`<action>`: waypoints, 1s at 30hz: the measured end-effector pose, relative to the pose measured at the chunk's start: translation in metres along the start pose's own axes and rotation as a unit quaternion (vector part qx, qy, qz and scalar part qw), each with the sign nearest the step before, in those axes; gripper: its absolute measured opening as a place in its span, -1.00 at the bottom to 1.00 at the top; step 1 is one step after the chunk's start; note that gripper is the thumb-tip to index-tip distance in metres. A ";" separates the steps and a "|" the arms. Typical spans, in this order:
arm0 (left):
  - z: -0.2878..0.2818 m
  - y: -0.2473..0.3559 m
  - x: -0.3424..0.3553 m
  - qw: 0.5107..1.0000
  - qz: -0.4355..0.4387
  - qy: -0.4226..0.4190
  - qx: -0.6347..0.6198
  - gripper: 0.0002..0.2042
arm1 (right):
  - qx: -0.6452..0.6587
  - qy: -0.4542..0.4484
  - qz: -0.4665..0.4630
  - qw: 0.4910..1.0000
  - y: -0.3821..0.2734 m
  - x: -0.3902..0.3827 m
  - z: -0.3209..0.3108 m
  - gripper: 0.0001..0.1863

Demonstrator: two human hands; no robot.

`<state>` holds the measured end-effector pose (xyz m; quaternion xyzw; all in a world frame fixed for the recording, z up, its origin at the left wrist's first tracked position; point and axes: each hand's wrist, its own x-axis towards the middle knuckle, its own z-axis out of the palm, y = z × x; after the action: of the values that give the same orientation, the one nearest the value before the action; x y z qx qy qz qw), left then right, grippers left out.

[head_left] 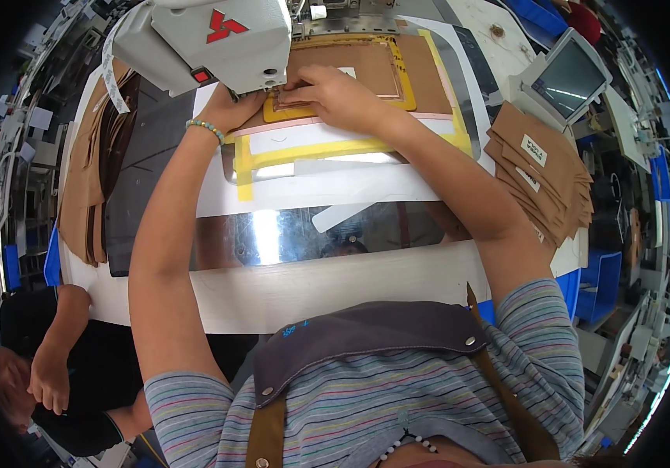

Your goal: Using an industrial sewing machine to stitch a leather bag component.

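Note:
A brown panel [432, 74] lies on a white sheet edged with yellow tape, under the head of a sewing machine [194, 39]. On the panel sits a yellow-edged rectangular frame [406, 93]. My right hand [339, 95] rests over the frame's near left part, its fingers bent and drawn together; whatever lies between them is too small to make out. Close beside it, my left hand [233, 109] reaches under the machine head at the panel's left edge. The machine head hides most of the left fingers.
Brown pieces with white labels are piled [541, 168] at the right, near a small screen [569, 78]. More brown pieces [89, 171] hang at the left. A shiny metal plate [272, 238] carries a loose white strip [342, 216]. Another person [62, 366] is at the lower left.

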<state>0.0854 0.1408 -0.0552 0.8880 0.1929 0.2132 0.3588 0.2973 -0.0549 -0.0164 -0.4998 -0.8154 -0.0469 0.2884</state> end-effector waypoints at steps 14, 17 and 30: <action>-0.013 -0.050 -0.001 0.994 -0.066 0.050 0.067 -0.59 | 0.086 0.018 0.044 0.995 0.008 -0.002 0.008 -0.60; -0.016 -0.029 0.002 0.993 0.020 0.016 0.117 -0.60 | 0.086 0.035 0.039 0.995 0.008 -0.002 0.008 -0.61; -0.018 0.043 0.005 0.975 0.095 -0.011 0.200 -0.65 | 0.071 0.026 0.067 0.995 0.003 -0.003 0.010 -0.70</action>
<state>0.0884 0.1252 -0.0114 0.9584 0.1419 0.1936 0.1542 0.2964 -0.0527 -0.0267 -0.5299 -0.7739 0.0178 0.3465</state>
